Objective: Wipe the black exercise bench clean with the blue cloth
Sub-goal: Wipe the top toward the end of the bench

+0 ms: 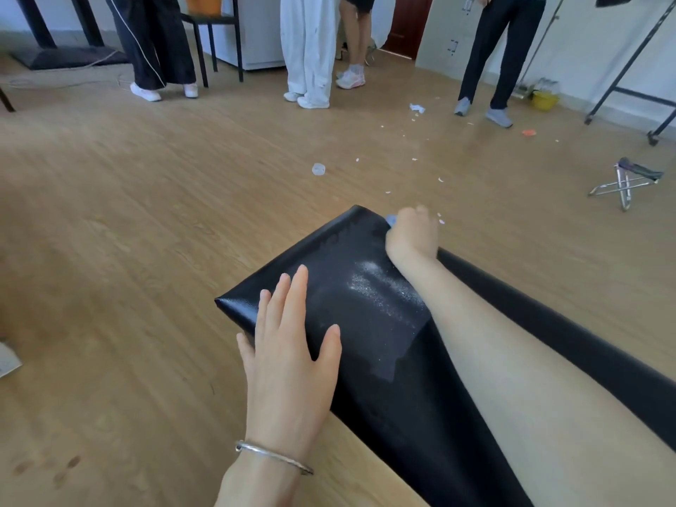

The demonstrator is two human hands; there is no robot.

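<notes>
While the black exercise bench (pixel 365 305) runs from the lower right of the view toward its middle, standing on a wooden floor (pixel 128 232), both bare arms reach out over its padded top. The left hand (pixel 289 356) lies flat and open on the near left part of the pad, fingers spread and pointing away from the camera, with the little finger hanging over the left edge; it grasps nothing. A thin silver bangle (pixel 272 456) circles that wrist. The right hand (pixel 413 232) is stretched to the far right corner of the bench, curled over the edge there, and a small patch of the blue cloth (pixel 390 219) shows just at its left side; the hand appears to be closed on the cloth, though the fingers are turned away and mostly hidden. Between the two hands the pad carries a pale, speckled sheen (pixel 376 287) where light strikes it. A dark rounded part (pixel 548 323) of the bench runs alongside the pad under the right forearm. Small white scraps (pixel 413 159) lie scattered over the floor beyond the bench, along with a pale round bit (pixel 318 169). Farther off, the legs of four standing people (pixel 309 53) are in view, and a small folding stool (pixel 627 181) sits on the floor at the right.
</notes>
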